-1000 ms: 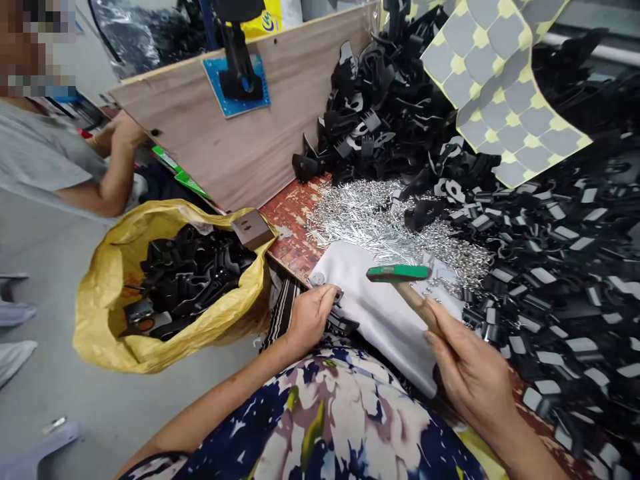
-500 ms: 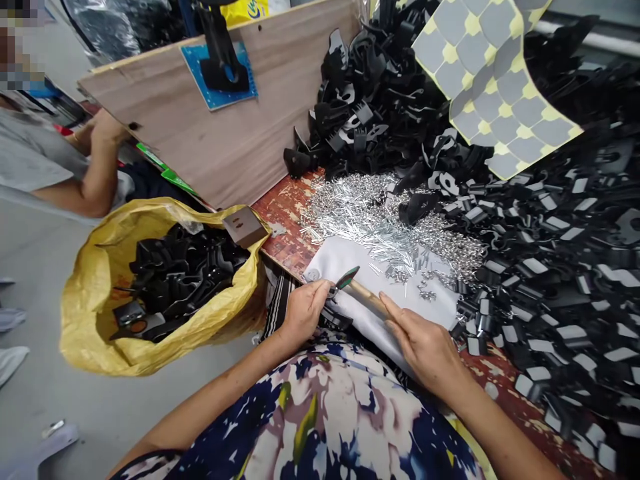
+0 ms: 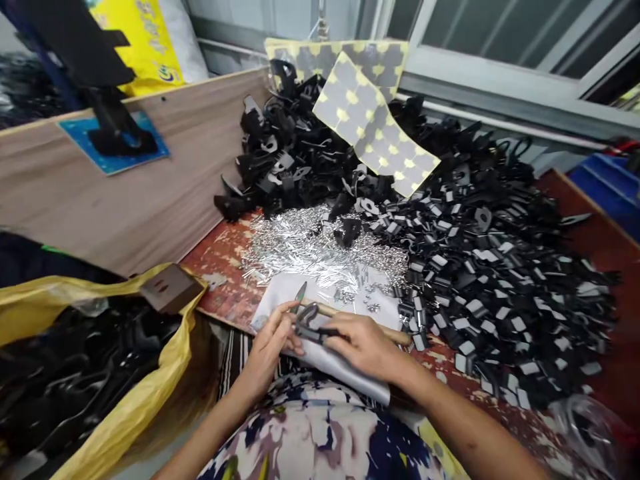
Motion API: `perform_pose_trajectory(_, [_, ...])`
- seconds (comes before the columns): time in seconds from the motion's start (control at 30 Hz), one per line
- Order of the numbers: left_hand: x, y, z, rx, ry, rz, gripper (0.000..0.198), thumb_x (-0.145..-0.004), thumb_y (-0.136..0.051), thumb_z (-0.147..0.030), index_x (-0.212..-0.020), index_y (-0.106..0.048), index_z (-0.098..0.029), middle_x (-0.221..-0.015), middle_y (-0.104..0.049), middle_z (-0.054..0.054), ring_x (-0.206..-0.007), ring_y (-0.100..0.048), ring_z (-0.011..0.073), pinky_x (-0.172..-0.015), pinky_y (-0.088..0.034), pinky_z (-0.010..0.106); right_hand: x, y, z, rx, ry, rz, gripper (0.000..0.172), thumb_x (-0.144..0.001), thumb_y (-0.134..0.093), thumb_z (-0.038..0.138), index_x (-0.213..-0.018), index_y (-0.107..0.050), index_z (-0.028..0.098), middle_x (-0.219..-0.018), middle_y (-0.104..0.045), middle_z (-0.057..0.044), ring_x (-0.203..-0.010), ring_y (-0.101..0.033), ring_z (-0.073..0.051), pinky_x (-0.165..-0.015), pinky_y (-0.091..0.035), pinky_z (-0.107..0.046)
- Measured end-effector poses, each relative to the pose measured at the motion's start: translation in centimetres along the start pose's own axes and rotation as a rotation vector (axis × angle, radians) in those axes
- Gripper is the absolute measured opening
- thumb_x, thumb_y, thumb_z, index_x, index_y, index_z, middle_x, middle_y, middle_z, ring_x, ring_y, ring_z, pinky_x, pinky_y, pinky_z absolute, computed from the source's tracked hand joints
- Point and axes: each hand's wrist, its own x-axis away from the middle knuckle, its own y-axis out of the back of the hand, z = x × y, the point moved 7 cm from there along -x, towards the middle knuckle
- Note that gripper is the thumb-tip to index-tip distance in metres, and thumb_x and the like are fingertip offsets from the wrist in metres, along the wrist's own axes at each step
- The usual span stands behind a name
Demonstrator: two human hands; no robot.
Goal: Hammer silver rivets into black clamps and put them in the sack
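My left hand (image 3: 275,337) is closed around the left end of a black curved plastic part (image 3: 309,327). My right hand (image 3: 363,340) grips the other side of the same part, just above the pale grey cloth (image 3: 270,300). Behind the right hand lies a wooden-handled tool (image 3: 397,335), its handle running off to the right. Beside the left fingertips stands a dark, pointed piece with a green face (image 3: 300,293); it looks like the tool's head, though the join is hidden. A heap of small silver pins (image 3: 300,243) lies just beyond the cloth.
Black plastic parts with grey pads (image 3: 475,307) are piled to the right. A yellow sack (image 3: 175,360) of black parts, with a brown block (image 3: 170,288) on its rim, stands left. A wooden board (image 3: 125,200) borders the worn red table (image 3: 220,253). Sticker sheets (image 3: 370,127) lie behind.
My right hand has let go of the wooden handle and taken hold of the black part. The tool now lies behind it. The view has swung to the right.
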Motion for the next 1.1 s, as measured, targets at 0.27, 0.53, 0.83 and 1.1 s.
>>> perform_pose_trajectory(0.27, [-1.5, 0.4, 1.3, 0.047, 0.124, 0.012, 0.051, -0.078, -0.077, -0.061, -0.105, -0.070, -0.019, -0.086, -0.064, 0.000, -0.050, -0.059, 0.0111, -0.052, -0.052, 0.027, -0.3, 19.3, -2.9, -0.516, 0.080, -0.919, 0.031, -0.093, -0.061, 0.055, -0.104, -0.069, 0.027, -0.093, -0.072, 0.000, -0.067, -0.061, -0.010, -0.063, -0.054, -0.024])
perform_pose_trajectory(0.53, [-1.3, 0.8, 1.4, 0.034, 0.154, 0.025, 0.047, -0.076, -0.082, -0.057, -0.102, -0.074, -0.019, -0.084, -0.068, 0.001, -0.053, -0.060, 0.0119, -0.057, -0.053, 0.027, -12.9, 11.1, -5.5, 0.944, 0.093, -0.341, 0.040, -0.089, -0.055, 0.001, -0.118, -0.071, 0.022, -0.153, -0.052, -0.013, -0.134, -0.050, -0.033, -0.109, -0.046, -0.056])
perform_pose_trajectory(0.83, [-0.6, -1.2, -2.6, 0.226, 0.114, -0.012, 0.073, -0.071, -0.088, -0.050, -0.136, -0.061, -0.032, -0.118, -0.072, 0.010, -0.088, -0.069, 0.0247, -0.073, -0.061, 0.034, -8.5, 5.1, -1.3, 0.902, 0.332, -0.148, 0.028, -0.099, -0.052, 0.011, -0.117, -0.072, 0.020, -0.124, -0.071, -0.009, -0.109, -0.065, -0.020, -0.094, -0.057, -0.034])
perform_pose_trajectory(1.1, [-0.6, -0.9, -1.5, 0.227, 0.213, -0.068, 0.037, -0.066, -0.093, -0.047, -0.078, -0.079, -0.015, -0.075, -0.067, 0.003, -0.061, -0.052, 0.0112, -0.057, -0.051, 0.020, -6.2, 12.0, -2.2, 0.724, 0.121, -0.167, 0.034, -0.101, -0.054, 0.022, -0.130, -0.069, 0.033, -0.115, -0.076, 0.000, -0.093, -0.070, -0.016, -0.089, -0.058, -0.035])
